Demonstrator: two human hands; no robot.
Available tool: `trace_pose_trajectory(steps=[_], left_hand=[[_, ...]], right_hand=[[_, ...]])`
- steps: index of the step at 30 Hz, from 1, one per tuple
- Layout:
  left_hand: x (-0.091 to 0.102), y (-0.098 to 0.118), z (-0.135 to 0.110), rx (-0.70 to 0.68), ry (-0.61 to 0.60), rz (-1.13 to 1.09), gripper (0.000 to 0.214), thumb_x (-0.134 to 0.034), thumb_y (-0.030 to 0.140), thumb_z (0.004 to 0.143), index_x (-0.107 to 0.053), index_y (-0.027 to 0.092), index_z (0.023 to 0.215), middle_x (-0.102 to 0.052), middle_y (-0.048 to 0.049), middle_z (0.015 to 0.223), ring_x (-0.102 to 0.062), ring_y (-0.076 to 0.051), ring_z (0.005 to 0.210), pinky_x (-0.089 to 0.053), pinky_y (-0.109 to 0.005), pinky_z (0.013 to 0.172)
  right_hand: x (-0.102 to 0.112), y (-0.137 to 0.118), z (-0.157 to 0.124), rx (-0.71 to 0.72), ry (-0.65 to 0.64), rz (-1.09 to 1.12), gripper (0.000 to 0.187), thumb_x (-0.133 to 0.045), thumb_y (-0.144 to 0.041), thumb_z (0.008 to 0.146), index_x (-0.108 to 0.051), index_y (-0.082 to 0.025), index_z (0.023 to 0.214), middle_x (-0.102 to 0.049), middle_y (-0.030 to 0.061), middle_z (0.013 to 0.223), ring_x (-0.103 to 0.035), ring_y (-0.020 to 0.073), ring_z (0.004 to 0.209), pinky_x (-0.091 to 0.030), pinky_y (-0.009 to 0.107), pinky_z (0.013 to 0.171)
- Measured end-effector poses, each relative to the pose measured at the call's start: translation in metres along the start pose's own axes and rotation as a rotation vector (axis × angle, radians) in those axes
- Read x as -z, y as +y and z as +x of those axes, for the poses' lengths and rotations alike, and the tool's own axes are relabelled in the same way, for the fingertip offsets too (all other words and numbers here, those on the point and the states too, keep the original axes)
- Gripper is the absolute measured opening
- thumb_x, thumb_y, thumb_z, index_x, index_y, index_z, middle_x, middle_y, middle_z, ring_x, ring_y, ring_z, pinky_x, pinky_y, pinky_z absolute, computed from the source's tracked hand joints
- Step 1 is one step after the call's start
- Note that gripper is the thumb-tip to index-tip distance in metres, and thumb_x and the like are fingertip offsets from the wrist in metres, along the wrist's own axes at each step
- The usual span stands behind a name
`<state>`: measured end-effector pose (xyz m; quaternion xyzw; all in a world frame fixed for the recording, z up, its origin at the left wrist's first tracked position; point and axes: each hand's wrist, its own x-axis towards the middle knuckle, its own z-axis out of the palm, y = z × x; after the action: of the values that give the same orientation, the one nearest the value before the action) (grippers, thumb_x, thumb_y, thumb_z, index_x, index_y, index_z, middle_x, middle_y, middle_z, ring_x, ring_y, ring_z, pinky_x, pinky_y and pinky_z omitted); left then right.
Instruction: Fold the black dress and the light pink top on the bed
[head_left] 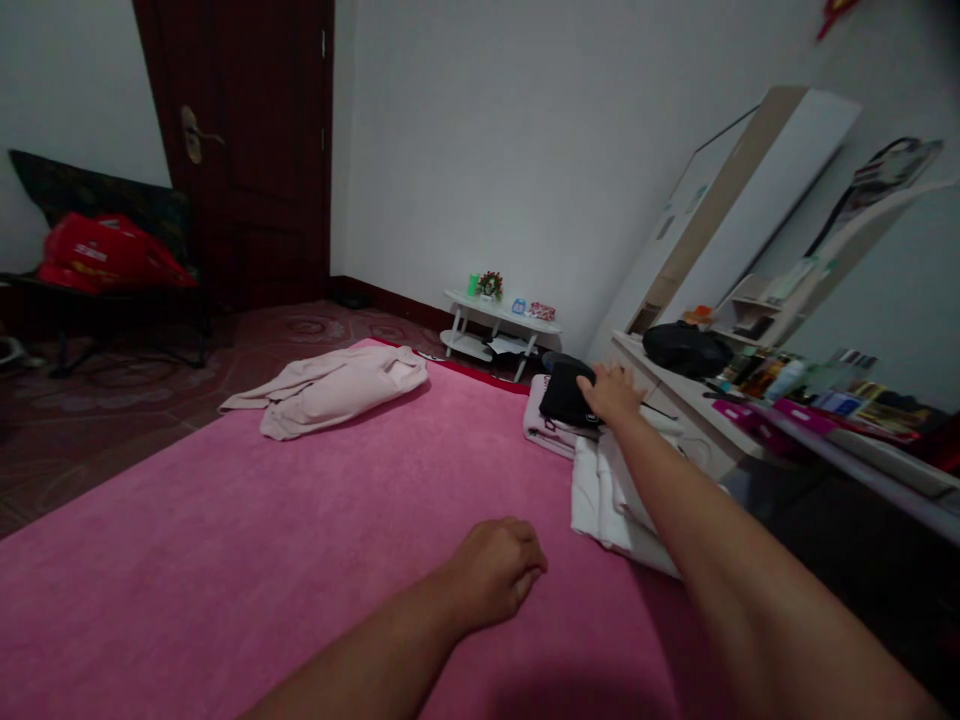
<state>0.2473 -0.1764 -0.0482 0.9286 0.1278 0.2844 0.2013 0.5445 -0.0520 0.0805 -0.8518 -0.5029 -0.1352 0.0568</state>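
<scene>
Black folded cloth [566, 393] is lying at the far right of the pink bed [337, 520], sitting on top of a pale folded garment [536, 422]. Right hand [613, 392] is reaching over to its right edge, touching it by the look; fingers are spreading, but whether they are pinching fabric, cannot tell. Left hand [501, 565] is resting on the bed, fingers curling together, nothing showing in them.

Handling, judging by looks: cloth is probably going to be light, soft, floppy, not fragile. Best hold is likely under the folded edge, with several layers together, since a single-layer pinch would be risking the fold.

Around it: white folded clothes [592, 490] are lying under the right forearm, crowding the near side. White dresser [652, 378] is standing close on the right, carrying a black bag [686, 348] and blurry bottles, and narrowing room there. Pink shirt [345, 385] is lying spread well apart, far left, not blocking anything.
</scene>
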Motion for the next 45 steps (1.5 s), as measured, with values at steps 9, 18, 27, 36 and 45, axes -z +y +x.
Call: trace_pose_trajectory(steps=[9, 18, 27, 36, 45], left_hand=[[0.002, -0.003, 0.000, 0.038, 0.026, -0.054, 0.024, -0.053, 0.014, 0.080, -0.069, 0.019, 0.097, -0.069, -0.0033, 0.093, -0.063, -0.016, 0.088, -0.048, -0.025, 0.079], [0.009, -0.002, -0.005, 0.089, 0.094, -0.083, 0.025, -0.050, 0.015, 0.082, -0.071, 0.020, 0.094, -0.073, -0.0019, 0.095, -0.066, -0.017, 0.085, -0.050, -0.026, 0.076], [0.016, -0.002, -0.009, 0.094, 0.085, 0.061, 0.024, -0.051, 0.017, 0.080, -0.071, 0.020, 0.094, -0.073, -0.0041, 0.094, -0.066, -0.019, 0.083, -0.050, -0.030, 0.075], [0.111, -0.097, -0.039, 0.500, 0.455, 0.489, 0.048, -0.042, 0.034, 0.092, -0.046, 0.012, 0.134, -0.038, -0.0245, 0.142, -0.030, -0.040, 0.133, -0.016, -0.059, 0.107], [0.196, -0.155, -0.085, 0.863, 0.560, 0.482, 0.029, -0.062, 0.026, 0.072, -0.062, 0.013, 0.098, -0.064, -0.0176, 0.104, -0.052, -0.035, 0.107, -0.037, -0.048, 0.093]], right_hand=[[-0.013, -0.037, -0.038, 0.125, -0.082, 0.018, 0.062, -0.059, -0.042, 0.081, -0.048, -0.013, 0.135, -0.041, 0.0229, 0.141, -0.036, 0.0420, 0.131, -0.025, 0.068, 0.100], [-0.086, -0.097, -0.176, 0.360, -0.154, 0.272, 0.049, -0.041, -0.033, 0.093, -0.045, -0.015, 0.138, -0.038, 0.0127, 0.148, -0.032, 0.0255, 0.138, -0.025, 0.045, 0.112], [-0.099, -0.087, -0.184, 0.316, -0.076, 0.421, 0.046, -0.042, -0.038, 0.091, -0.053, -0.020, 0.132, -0.043, 0.0081, 0.145, -0.036, 0.0237, 0.136, -0.026, 0.043, 0.112], [-0.097, -0.080, -0.184, 0.323, -0.020, 0.639, 0.039, -0.049, -0.033, 0.084, -0.065, -0.018, 0.117, -0.055, 0.0091, 0.134, -0.048, 0.0226, 0.126, -0.033, 0.040, 0.109], [-0.101, -0.080, -0.179, 0.289, 0.006, 0.694, 0.034, -0.052, -0.030, 0.082, -0.068, -0.019, 0.109, -0.059, 0.0082, 0.129, -0.052, 0.0217, 0.122, -0.034, 0.039, 0.108]])
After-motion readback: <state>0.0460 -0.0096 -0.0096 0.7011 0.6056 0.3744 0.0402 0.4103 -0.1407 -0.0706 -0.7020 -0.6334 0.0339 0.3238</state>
